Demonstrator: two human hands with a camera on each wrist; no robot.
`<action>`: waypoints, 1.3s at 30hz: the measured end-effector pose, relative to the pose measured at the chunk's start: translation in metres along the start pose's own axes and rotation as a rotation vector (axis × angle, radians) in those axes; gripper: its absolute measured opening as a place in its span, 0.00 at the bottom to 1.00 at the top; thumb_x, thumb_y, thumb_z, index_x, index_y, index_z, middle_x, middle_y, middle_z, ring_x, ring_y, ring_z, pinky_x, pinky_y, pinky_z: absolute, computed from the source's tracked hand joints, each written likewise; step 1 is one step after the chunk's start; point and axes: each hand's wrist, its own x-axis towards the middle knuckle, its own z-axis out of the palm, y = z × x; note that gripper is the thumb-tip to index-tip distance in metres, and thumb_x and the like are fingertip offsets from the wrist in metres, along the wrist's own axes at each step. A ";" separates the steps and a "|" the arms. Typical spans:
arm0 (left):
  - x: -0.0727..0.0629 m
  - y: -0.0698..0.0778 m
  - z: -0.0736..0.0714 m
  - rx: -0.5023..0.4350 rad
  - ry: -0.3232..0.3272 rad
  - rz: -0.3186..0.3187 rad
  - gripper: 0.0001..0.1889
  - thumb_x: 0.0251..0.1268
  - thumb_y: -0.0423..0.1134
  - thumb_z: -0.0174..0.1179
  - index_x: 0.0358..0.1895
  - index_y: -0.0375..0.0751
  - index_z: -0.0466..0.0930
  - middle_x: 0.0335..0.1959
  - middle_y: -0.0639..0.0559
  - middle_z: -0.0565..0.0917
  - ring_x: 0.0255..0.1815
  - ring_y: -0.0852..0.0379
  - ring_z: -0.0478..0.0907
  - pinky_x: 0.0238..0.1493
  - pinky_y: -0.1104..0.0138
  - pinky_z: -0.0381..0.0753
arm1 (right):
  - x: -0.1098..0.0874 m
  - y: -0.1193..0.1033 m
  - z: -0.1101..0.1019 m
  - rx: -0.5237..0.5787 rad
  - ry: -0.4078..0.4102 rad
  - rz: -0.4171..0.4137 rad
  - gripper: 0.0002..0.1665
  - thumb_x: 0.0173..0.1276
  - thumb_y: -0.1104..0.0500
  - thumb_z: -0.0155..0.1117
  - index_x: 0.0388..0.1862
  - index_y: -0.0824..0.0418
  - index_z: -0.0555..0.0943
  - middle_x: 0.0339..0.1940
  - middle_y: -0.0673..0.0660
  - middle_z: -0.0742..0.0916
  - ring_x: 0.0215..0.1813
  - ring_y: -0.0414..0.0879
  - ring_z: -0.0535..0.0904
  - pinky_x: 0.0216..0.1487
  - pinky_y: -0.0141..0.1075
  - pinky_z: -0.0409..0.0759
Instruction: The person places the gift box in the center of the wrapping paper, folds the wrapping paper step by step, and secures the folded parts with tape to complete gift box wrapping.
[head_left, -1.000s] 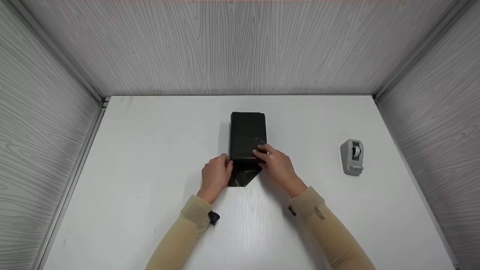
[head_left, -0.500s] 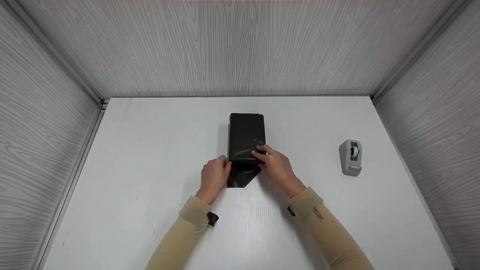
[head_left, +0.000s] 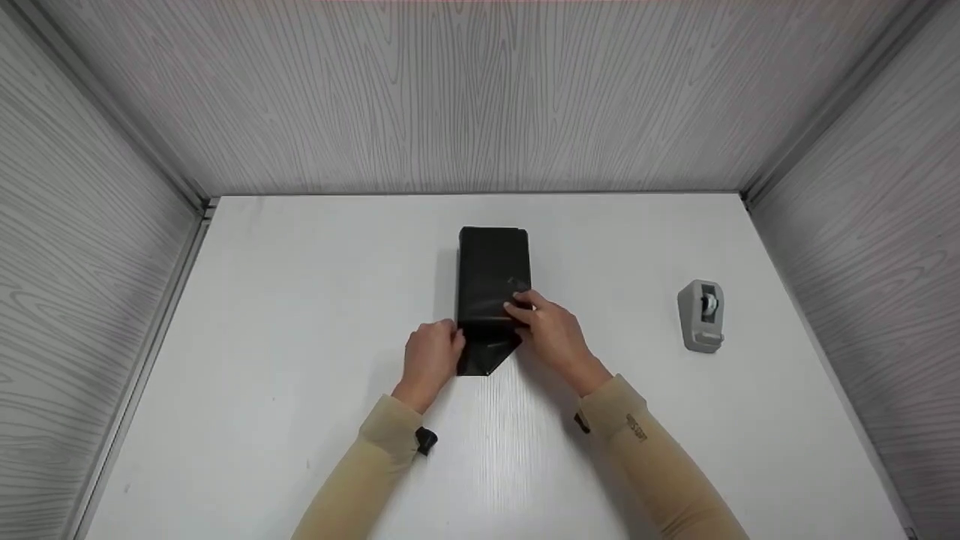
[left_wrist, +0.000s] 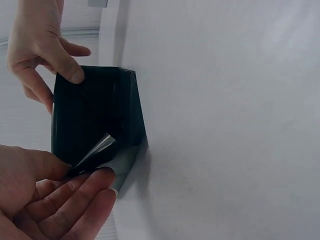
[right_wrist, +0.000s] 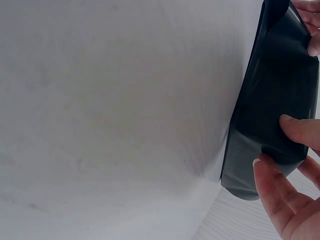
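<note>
A box wrapped in black paper (head_left: 491, 270) lies on the white table, its near end facing me. From that end a pointed flap of the black paper (head_left: 486, 358) spreads onto the tabletop. My left hand (head_left: 431, 356) pinches the paper between thumb and fingers at the near left corner; in the left wrist view a shiny fold (left_wrist: 100, 147) rises by the thumb. My right hand (head_left: 556, 336) grips the near right corner, fingers on top and thumb (right_wrist: 297, 129) against the end. A small shiny patch (head_left: 516, 283) shows on the top beside those fingers.
A grey tape dispenser (head_left: 702, 316) with a roll in it stands on the right of the white table (head_left: 300, 300). Grey wood-grained panels (head_left: 480, 97) enclose the back and both sides.
My left hand has shifted slightly toward me along the box's near left corner, still pinching the paper. The right hand keeps its hold, and the box stays in place.
</note>
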 end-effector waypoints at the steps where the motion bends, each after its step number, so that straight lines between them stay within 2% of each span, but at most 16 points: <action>1: 0.001 0.000 0.000 -0.001 0.000 0.001 0.17 0.66 0.32 0.59 0.16 0.41 0.74 0.13 0.52 0.75 0.15 0.58 0.66 0.19 0.64 0.70 | 0.000 0.000 0.000 -0.001 0.000 0.001 0.27 0.58 0.66 0.75 0.58 0.56 0.83 0.59 0.55 0.79 0.52 0.56 0.82 0.48 0.43 0.81; 10: -0.003 0.003 -0.003 -0.025 -0.020 -0.035 0.15 0.66 0.34 0.61 0.18 0.40 0.79 0.14 0.52 0.77 0.15 0.58 0.68 0.19 0.63 0.71 | 0.001 0.001 -0.003 -0.005 -0.013 0.002 0.27 0.60 0.66 0.74 0.59 0.56 0.82 0.60 0.56 0.79 0.53 0.56 0.82 0.49 0.43 0.81; 17: -0.005 0.001 -0.002 -0.034 -0.046 -0.039 0.18 0.62 0.31 0.61 0.13 0.43 0.72 0.11 0.55 0.72 0.15 0.58 0.64 0.19 0.64 0.67 | -0.001 0.002 -0.001 0.000 -0.015 0.013 0.28 0.59 0.66 0.74 0.59 0.55 0.82 0.60 0.55 0.79 0.53 0.56 0.82 0.49 0.44 0.81; 22: -0.008 0.003 -0.004 -0.021 -0.100 -0.067 0.19 0.62 0.32 0.61 0.12 0.44 0.72 0.10 0.56 0.71 0.14 0.59 0.64 0.18 0.65 0.66 | 0.000 0.001 -0.001 -0.001 -0.017 0.012 0.28 0.59 0.67 0.74 0.59 0.55 0.82 0.60 0.56 0.79 0.53 0.56 0.82 0.49 0.44 0.81; 25: -0.010 0.003 -0.004 -0.005 -0.106 -0.045 0.17 0.59 0.30 0.61 0.13 0.43 0.73 0.10 0.55 0.73 0.14 0.59 0.65 0.17 0.66 0.66 | 0.000 0.001 -0.001 -0.004 -0.013 0.012 0.28 0.59 0.67 0.74 0.59 0.55 0.83 0.60 0.56 0.79 0.53 0.56 0.82 0.49 0.44 0.81; 29: -0.012 0.001 -0.004 0.015 -0.081 -0.020 0.14 0.57 0.28 0.62 0.15 0.42 0.74 0.11 0.54 0.74 0.14 0.59 0.65 0.17 0.66 0.66 | 0.000 0.001 0.000 -0.007 -0.003 0.000 0.27 0.59 0.66 0.74 0.58 0.55 0.83 0.59 0.56 0.80 0.51 0.56 0.82 0.47 0.44 0.81; 33: -0.014 0.000 -0.003 0.019 -0.083 -0.033 0.15 0.58 0.31 0.63 0.14 0.42 0.74 0.11 0.55 0.74 0.14 0.59 0.66 0.17 0.65 0.66 | -0.001 0.001 0.001 -0.004 0.005 -0.009 0.27 0.59 0.67 0.74 0.58 0.55 0.83 0.59 0.55 0.80 0.51 0.55 0.83 0.46 0.43 0.81; 39: -0.019 -0.002 -0.004 0.035 -0.123 -0.038 0.17 0.60 0.34 0.65 0.14 0.42 0.75 0.13 0.53 0.76 0.16 0.58 0.67 0.19 0.63 0.69 | -0.001 0.001 0.001 0.011 0.006 0.001 0.27 0.58 0.68 0.74 0.59 0.56 0.83 0.59 0.55 0.79 0.50 0.56 0.83 0.47 0.43 0.81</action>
